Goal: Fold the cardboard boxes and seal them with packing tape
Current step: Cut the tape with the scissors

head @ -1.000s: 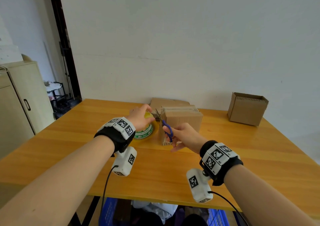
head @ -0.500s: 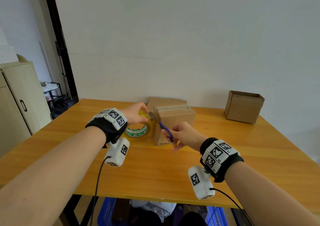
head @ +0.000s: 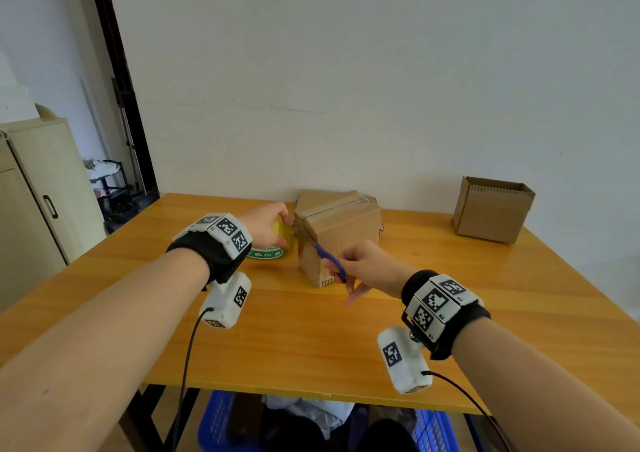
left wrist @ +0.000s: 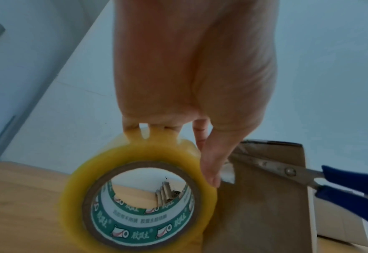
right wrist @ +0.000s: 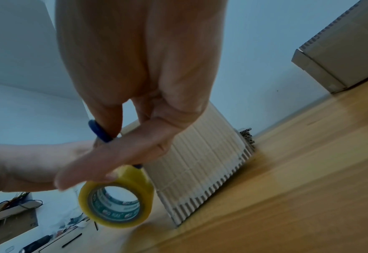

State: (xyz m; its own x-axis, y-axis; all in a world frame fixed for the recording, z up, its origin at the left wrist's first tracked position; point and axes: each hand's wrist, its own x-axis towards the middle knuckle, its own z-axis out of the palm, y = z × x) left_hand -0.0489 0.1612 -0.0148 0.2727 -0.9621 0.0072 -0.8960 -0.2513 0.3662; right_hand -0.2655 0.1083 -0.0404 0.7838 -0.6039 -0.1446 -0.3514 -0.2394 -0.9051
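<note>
While the head view shows the left hand [head: 265, 221] grasping the yellow tape roll [head: 282, 232] just left of the closed cardboard box [head: 341, 233] on the wooden table [head: 311, 341], the right hand [head: 367, 266] has its fingers through the blue handles of the scissors [head: 320, 249], blades reaching to the box's upper left edge; a second, open box [head: 491, 214] stands well apart to the right. Here the roll's green band shows white lettering, too small to read. In the left wrist view the roll [left wrist: 138, 193] is pinched from above by fingers [left wrist: 133, 131] and thumb, and the scissors [left wrist: 286, 171] point at the short strip of tape between roll and box [left wrist: 265, 205]; the blades lie close to the thumb, so a hurried snip could nick it, and slack tape could fold onto itself or tear crookedly. The inner core carries green and white Chinese print with a scroll logo, not legible to me. In the right wrist view the hand [right wrist: 135, 85] grips the blue handle [right wrist: 99, 132] beside the roll [right wrist: 116, 198]; pulling too hard could drag the light box [right wrist: 200, 162].
</note>
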